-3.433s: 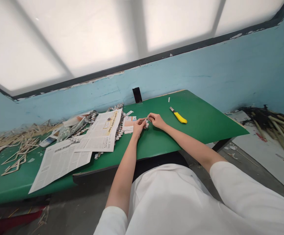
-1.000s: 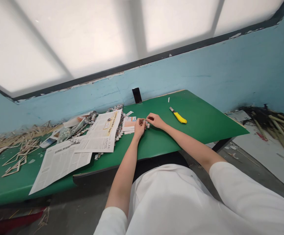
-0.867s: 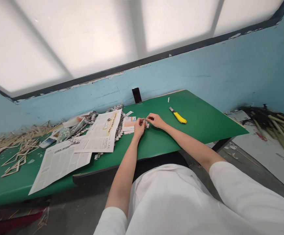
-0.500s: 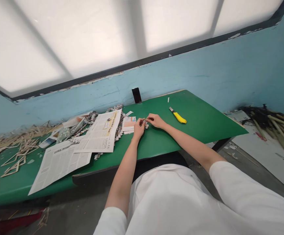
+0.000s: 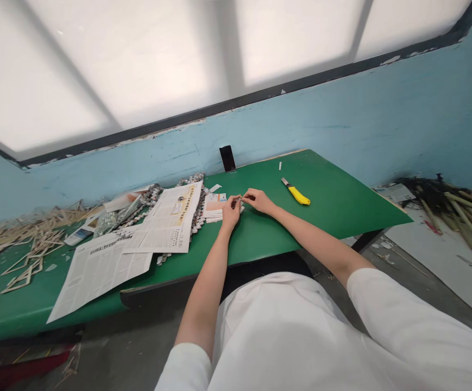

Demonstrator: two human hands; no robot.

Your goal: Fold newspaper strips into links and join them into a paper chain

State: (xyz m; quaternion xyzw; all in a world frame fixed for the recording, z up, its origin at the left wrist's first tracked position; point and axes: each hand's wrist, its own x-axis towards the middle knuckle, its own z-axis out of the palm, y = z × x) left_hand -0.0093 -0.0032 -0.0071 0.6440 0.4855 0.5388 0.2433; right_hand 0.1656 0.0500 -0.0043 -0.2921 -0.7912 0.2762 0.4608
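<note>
My left hand (image 5: 231,210) and my right hand (image 5: 258,201) meet fingertip to fingertip above the green table (image 5: 260,233). Both are closed in a pinch on a small folded paper piece (image 5: 240,199), mostly hidden by the fingers. Just left of my left hand lies a stack of paper strips (image 5: 214,207) with orange and white print. A loose white slip (image 5: 215,188) rests behind the stack. Right of my right hand is a yellow-handled knife (image 5: 299,195), its blade pointing to the back left.
Newspaper sheets (image 5: 166,222) cover chains of folded paper (image 5: 197,217) on the left. Thin wooden frames (image 5: 27,271) lie at far left. A phone (image 5: 227,158) leans on the wall. Bamboo poles (image 5: 470,212) are piled at right beyond the table.
The small paper piece between my fingertips has turned, and less of it shows below them. My hands have barely shifted.
</note>
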